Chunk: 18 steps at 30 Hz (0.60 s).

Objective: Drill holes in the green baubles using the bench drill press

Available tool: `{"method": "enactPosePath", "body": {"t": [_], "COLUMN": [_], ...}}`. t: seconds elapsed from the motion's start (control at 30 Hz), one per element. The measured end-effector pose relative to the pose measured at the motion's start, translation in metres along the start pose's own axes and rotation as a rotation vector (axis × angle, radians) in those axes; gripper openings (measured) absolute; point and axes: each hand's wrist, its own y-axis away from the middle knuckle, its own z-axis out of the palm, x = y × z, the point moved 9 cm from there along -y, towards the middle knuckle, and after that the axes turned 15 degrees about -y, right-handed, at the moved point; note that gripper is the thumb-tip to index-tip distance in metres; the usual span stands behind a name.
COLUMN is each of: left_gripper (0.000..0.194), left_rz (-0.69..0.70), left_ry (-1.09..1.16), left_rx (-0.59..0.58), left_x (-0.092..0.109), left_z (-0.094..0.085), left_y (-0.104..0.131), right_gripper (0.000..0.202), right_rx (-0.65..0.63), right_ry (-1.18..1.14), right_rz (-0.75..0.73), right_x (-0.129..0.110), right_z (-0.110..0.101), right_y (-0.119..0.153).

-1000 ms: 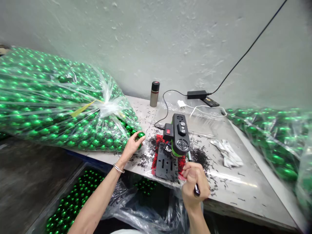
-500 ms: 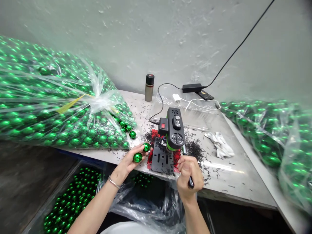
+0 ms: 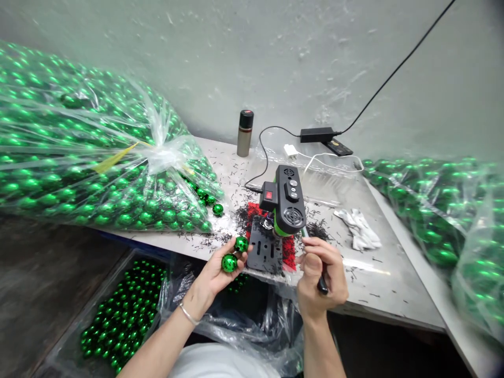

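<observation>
Two shiny green ball ornaments (image 3: 229,263) rest in the fingers of my left hand (image 3: 216,271), at the table's front edge. My right hand (image 3: 322,275) is wrapped round a black-tipped lever handle (image 3: 323,284) on the right side of a small black bench press (image 3: 291,202). The press has a red switch and a slotted black base plate (image 3: 262,252) on a red mat (image 3: 289,253). My left fingertips are just left of that plate. Small black bits lie scattered about the press. A loose green ball (image 3: 218,210) sits behind my left hand.
A large clear bag of green balls (image 3: 98,157) fills the left; more bagged balls (image 3: 437,210) lie right. Below the table is a bin of balls (image 3: 122,310). Behind stand a bottle (image 3: 244,134) and a power adapter (image 3: 317,135). White gloves (image 3: 358,229) lie right of the press.
My left hand, with the two green balls, has drawn slightly down, toward me. The right hand keeps hold of the lever handle. The whole view has shifted a little.
</observation>
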Motion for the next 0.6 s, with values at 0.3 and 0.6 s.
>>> {"method": "enactPosePath", "body": {"t": [0.3,0.6], "left_gripper": [0.014,0.034], "left_rz": [0.057,-0.16], "left_ry": [-0.135,-0.26], "left_rx": [0.067,-0.105], "left_x": [-0.015,-0.124], "left_z": [-0.006,0.007], "left_y": [0.009,0.013], "right_gripper": [0.048,0.031], "right_rx": [0.046,-0.416], "right_ry": [0.073,0.066], "right_rz": [0.481,0.368], "right_x": [0.039,0.025], "right_z": [0.001,-0.008], "right_y": [0.044,0.136]}}
